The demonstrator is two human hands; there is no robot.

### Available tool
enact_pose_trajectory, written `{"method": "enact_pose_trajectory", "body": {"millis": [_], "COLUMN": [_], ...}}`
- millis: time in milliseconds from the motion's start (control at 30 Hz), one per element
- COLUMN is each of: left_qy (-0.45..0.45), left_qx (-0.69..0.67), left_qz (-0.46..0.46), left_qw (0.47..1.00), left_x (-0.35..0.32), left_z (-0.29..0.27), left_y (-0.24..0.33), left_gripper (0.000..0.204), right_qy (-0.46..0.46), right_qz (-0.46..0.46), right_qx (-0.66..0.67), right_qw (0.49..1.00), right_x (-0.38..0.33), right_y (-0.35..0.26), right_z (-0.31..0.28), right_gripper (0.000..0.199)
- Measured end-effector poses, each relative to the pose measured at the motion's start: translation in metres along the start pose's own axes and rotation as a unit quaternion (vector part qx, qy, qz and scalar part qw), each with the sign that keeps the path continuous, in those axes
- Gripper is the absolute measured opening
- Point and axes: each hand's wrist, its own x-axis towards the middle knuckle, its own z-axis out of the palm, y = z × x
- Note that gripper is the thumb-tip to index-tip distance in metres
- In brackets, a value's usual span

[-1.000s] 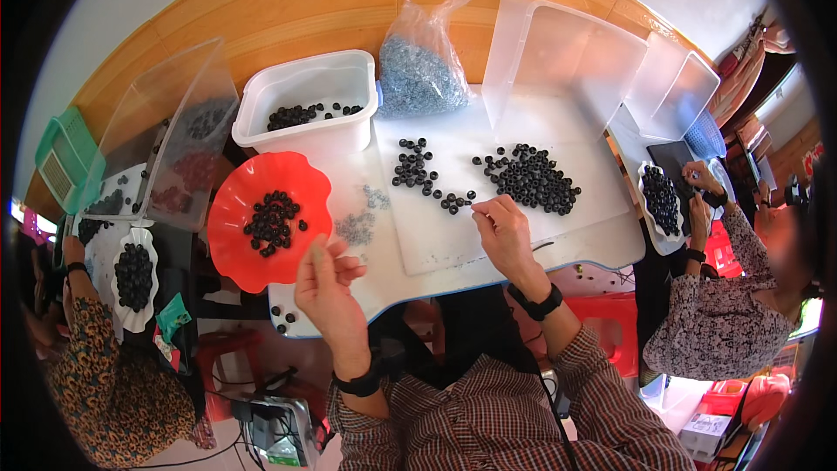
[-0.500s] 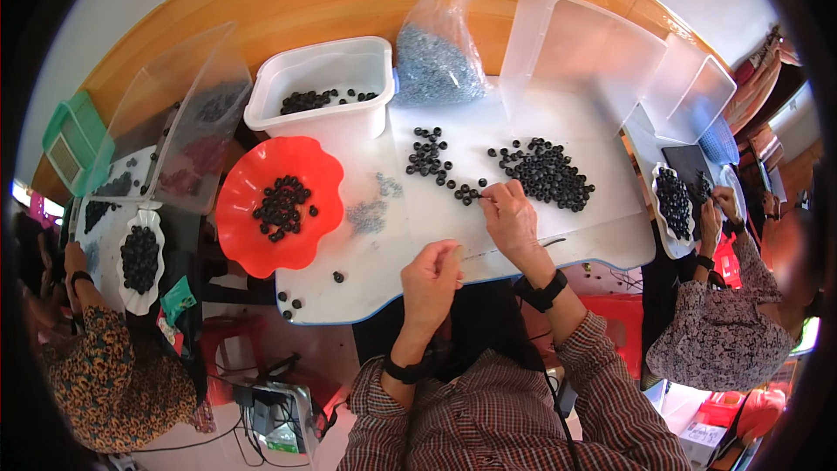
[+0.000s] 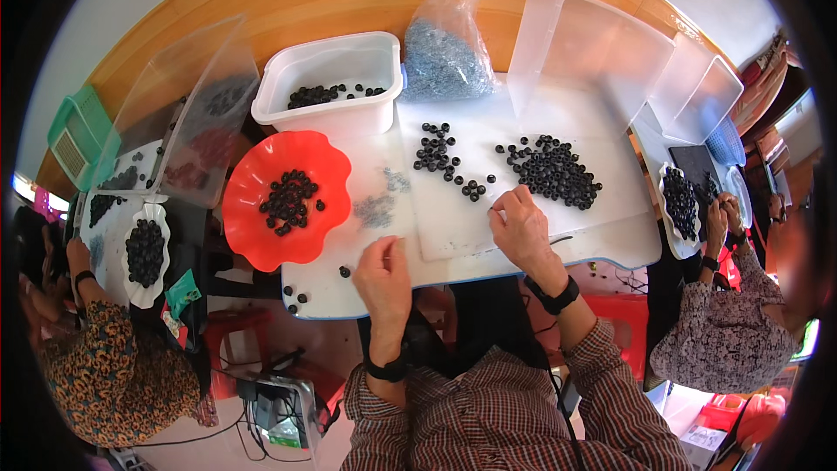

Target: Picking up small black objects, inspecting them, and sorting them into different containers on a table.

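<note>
My left hand (image 3: 385, 279) hovers at the table's front edge, fingers curled together; what they hold, if anything, is hidden. Close to it lies one small black round piece (image 3: 344, 271). My right hand (image 3: 523, 228) is closed in a pinch over the white tabletop (image 3: 462, 231), and I cannot make out anything in its fingertips. Just beyond it is a small cluster of black round pieces with holes (image 3: 473, 190). A large pile of the same black pieces (image 3: 558, 173) spreads to the right, and a looser group (image 3: 436, 150) lies farther off.
At the left sits a red scalloped bowl (image 3: 240, 209) holding black pieces, behind it a white tub (image 3: 331, 125). Tiny pale-blue pieces (image 3: 375, 211) lie beside the bowl. A clear bag (image 3: 449, 57) and clear plastic panels (image 3: 593, 44) stand behind. Co-workers sit at both sides.
My left hand has moved left, toward the single black piece. My right hand has drawn back slightly from the small cluster. The view has shifted a little.
</note>
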Motion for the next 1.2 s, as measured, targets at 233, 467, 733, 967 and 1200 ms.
{"method": "enact_pose_trajectory", "body": {"millis": [233, 467, 733, 967, 1200], "left_qy": [0.128, 0.102, -0.013, -0.207, -0.281], "left_qx": [0.358, 0.392, 0.052, -0.283, -0.226], "left_qz": [0.115, 0.12, 0.042, -0.154, -0.146], "left_qw": [0.918, 0.906, 0.998, 0.924, 0.921], "left_x": [0.012, 0.011, 0.005, -0.007, -0.017], "left_z": [-0.006, -0.002, 0.005, 0.023, 0.038], "left_y": [0.003, 0.001, 0.006, 0.036, 0.038], "left_gripper": [0.022, 0.014, 0.016, 0.019, 0.019], "right_qy": [-0.006, 0.008, 0.1, 0.04, -0.01], "right_qz": [0.016, 0.006, 0.009, 0.052, 0.073], "right_qx": [0.034, 0.061, 0.094, 0.336, 0.456], "right_qw": [0.999, 0.998, 0.991, 0.939, 0.887], "right_x": [-0.002, -0.008, -0.024, -0.042, -0.053], "right_y": [0.0, 0.004, -0.008, -0.036, -0.036], "right_z": [0.002, 0.002, -0.004, -0.016, -0.015], "right_gripper": [0.012, 0.014, 0.012, 0.014, 0.015]}}
